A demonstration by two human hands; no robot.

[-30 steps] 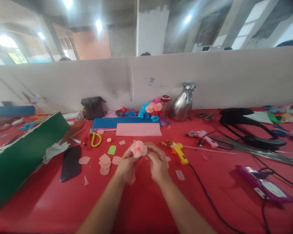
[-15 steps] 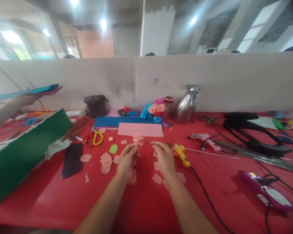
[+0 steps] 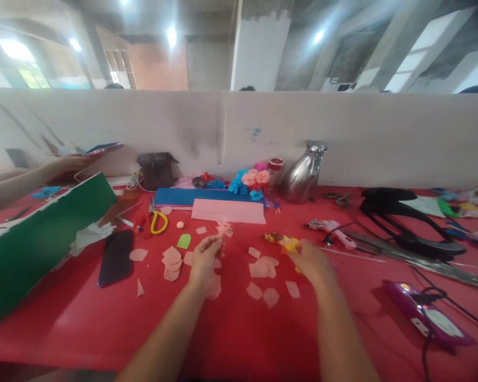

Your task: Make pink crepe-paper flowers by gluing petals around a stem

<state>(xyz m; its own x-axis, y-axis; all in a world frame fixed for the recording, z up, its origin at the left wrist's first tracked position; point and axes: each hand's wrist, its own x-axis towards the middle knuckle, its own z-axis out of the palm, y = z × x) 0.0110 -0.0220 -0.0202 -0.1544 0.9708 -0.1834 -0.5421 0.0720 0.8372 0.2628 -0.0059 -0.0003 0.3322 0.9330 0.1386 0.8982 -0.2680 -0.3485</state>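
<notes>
My left hand [image 3: 204, 260] pinches a small pink paper flower [image 3: 223, 227] upright over the table. At the right, my right hand [image 3: 313, 262] has its fingers around the handle of a yellow glue gun [image 3: 284, 242], whose nozzle points left; the hand hides most of the grip. Between my hands and to the right lie loose pink paper petals [image 3: 263, 268]. More petals [image 3: 171, 261] rest left of my left hand, near a green rounded template [image 3: 184, 241]. A folded pink paper strip [image 3: 228, 210] lies beyond the flower.
Left are a phone [image 3: 116, 257], yellow-handled scissors [image 3: 159, 223] and a green box [image 3: 51, 254]. Finished paper flowers [image 3: 255, 178] and a steel jug [image 3: 305, 172] stand at the back. A pink glue gun [image 3: 334, 232] and a purple power strip [image 3: 428, 313] lie right. Another person's arm [image 3: 35, 178] reaches in left.
My right hand has left the spot beside the flower and moved right onto the yellow glue gun. My left hand still holds the flower. The other person's arm has shifted with the coloured sheets.
</notes>
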